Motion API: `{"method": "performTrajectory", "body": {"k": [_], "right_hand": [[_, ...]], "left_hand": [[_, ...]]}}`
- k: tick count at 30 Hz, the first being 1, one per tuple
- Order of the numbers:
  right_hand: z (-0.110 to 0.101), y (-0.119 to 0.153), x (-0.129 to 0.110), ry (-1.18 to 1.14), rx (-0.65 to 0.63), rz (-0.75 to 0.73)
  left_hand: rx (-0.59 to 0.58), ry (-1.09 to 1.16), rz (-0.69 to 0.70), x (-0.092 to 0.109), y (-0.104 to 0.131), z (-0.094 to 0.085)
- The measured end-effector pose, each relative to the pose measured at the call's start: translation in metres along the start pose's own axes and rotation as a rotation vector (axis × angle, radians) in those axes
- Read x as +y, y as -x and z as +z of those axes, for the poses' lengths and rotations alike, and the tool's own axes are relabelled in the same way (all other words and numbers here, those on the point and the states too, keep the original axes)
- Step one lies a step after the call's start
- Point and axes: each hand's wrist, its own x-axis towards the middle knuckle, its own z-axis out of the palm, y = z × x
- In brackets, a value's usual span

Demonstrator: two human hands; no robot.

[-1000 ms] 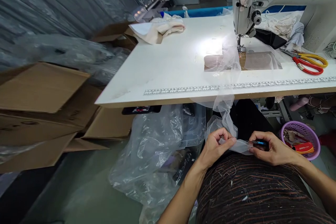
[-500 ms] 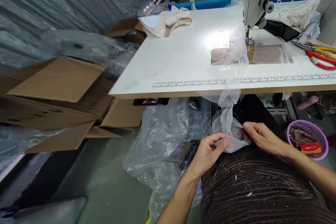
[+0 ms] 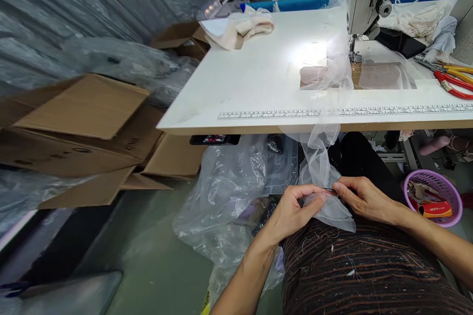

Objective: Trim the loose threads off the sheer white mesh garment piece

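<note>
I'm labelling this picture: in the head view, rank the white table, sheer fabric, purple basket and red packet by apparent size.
1. White table
2. Sheer fabric
3. Purple basket
4. Red packet

Apparent sizes only; distances differ.

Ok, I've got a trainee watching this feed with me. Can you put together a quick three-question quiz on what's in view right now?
1. What is between the left hand's finger and thumb?
A) a cardboard flap
B) sheer white fabric
C) a scissor handle

2. True or false: the purple basket sits on top of the white tabletop.

3. Fill in the blank: a printed ____ runs along the tabletop's near edge.

Key:
1. B.
2. False; it is lower than the tabletop, on the person's right.
3. Ruler scale.
</note>
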Motion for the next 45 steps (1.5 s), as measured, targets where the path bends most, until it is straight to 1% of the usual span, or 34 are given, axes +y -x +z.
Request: {"method": "performTrajectory", "body": {"k": [5,7,10,15,18,20,22,25,27,29,30,31,32,33,34,35,36,37,38,40,41,43,45], "right_hand": [[0.004,-0.003,0.003,0.001,0.077,0.022],[0.003,-0.001,0.004,0.003,0.06,0.029],[0.0,0.002,0.003,0.056,0.02,0.001],[-0.005,0.001,-0.001,0.188,0.002,-0.068],[-0.004,-0.002,-0.001,0.21,0.015,-0.057],[-0.002,-0.002,0.001,0.141,0.037,-0.016],[0.0,0.0,0.002,-0.027,0.03,0.038],[0.001,0.008,0.004,-0.31,-0.065,0.103],[-0.002,0.015,0.007,-0.406,-0.169,0.132],[-0.006,0.019,0.012,-0.443,-0.258,0.163],[-0.008,0.019,0.016,-0.445,-0.277,0.176],[-0.008,0.018,0.021,-0.438,-0.268,0.179],[-0.008,0.014,0.026,-0.42,-0.228,0.172],[-0.006,0.009,0.032,-0.386,-0.157,0.155],[-0.004,0.003,0.039,-0.339,-0.077,0.126],[-0.001,-0.005,0.047,-0.277,0.012,0.106],[0.003,-0.012,0.054,-0.199,0.1,0.095],[0.006,-0.019,0.062,-0.105,0.169,0.091],[0.008,-0.025,0.069,-0.006,0.207,0.087],[0.011,-0.033,0.081,0.119,0.268,0.073],[0.011,-0.034,0.086,0.163,0.298,0.058],[0.01,-0.034,0.091,0.214,0.369,0.01],[0.008,-0.035,0.09,0.229,0.434,-0.064]], "left_hand": [[-0.005,0.019,0.003,0.004,-0.002,-0.001],[-0.009,0.051,0.004,0.004,-0.003,-0.001],[-0.019,0.093,-0.012,0.004,-0.004,-0.001],[-0.1,0.096,-0.083,0.007,-0.006,-0.002],[-0.125,0.08,-0.086,0.008,-0.007,-0.003],[-0.118,0.081,-0.084,0.008,-0.009,-0.001],[-0.1,0.086,-0.079,0.007,-0.009,0.001],[-0.098,0.039,-0.043,0.006,-0.006,0.002],[-0.167,-0.042,-0.004,0.006,0.0,-0.003],[-0.28,-0.116,0.016,0.004,0.006,-0.013],[-0.33,-0.138,0.014,0.002,0.007,-0.019],[-0.36,-0.147,0.003,-0.002,0.006,-0.025],[-0.355,-0.152,-0.01,-0.006,0.004,-0.03],[-0.31,-0.158,-0.021,-0.012,-0.001,-0.034],[-0.228,-0.177,-0.028,-0.018,-0.008,-0.036],[-0.095,-0.209,-0.017,-0.026,-0.016,-0.037],[0.057,-0.251,0.012,-0.035,-0.025,-0.036],[0.181,-0.306,0.051,-0.044,-0.034,-0.035],[0.258,-0.372,0.103,-0.053,-0.042,-0.032],[0.34,-0.471,0.213,-0.071,-0.054,-0.028],[0.367,-0.476,0.24,-0.078,-0.057,-0.026],[0.441,-0.392,0.258,-0.09,-0.062,-0.024],[0.516,-0.248,0.228,-0.096,-0.066,-0.025]]}}
